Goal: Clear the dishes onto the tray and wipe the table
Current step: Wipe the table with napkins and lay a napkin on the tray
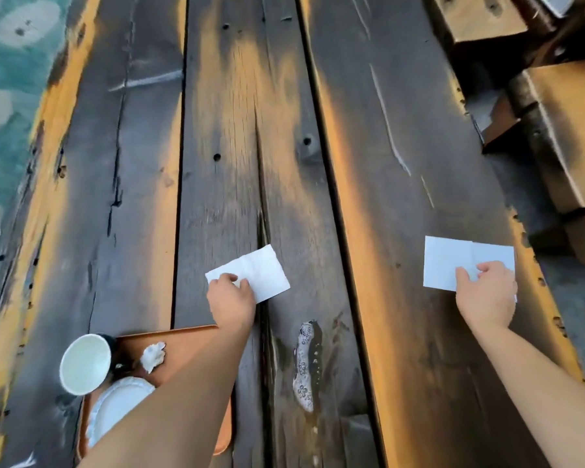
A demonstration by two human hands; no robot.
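Observation:
On the dark plank table [223, 136], my left hand [231, 298] pinches the near corner of a white folded napkin [260, 271] lying flat at the centre. Near the right edge, my right hand [487, 295] holds a second white napkin [450, 261], also flat on the wood. An orange tray [186, 336] sits at the near left, partly under my left forearm. It carries a white cup [85, 364], a white plate [115, 410] and a crumpled tissue [152, 355]. A wet foamy streak [306, 366] lies on the planks between my arms.
Wooden benches [561, 136] stand along the table's right side. A teal patterned floor [4, 96] shows past the left edge. Deep gaps run between the planks.

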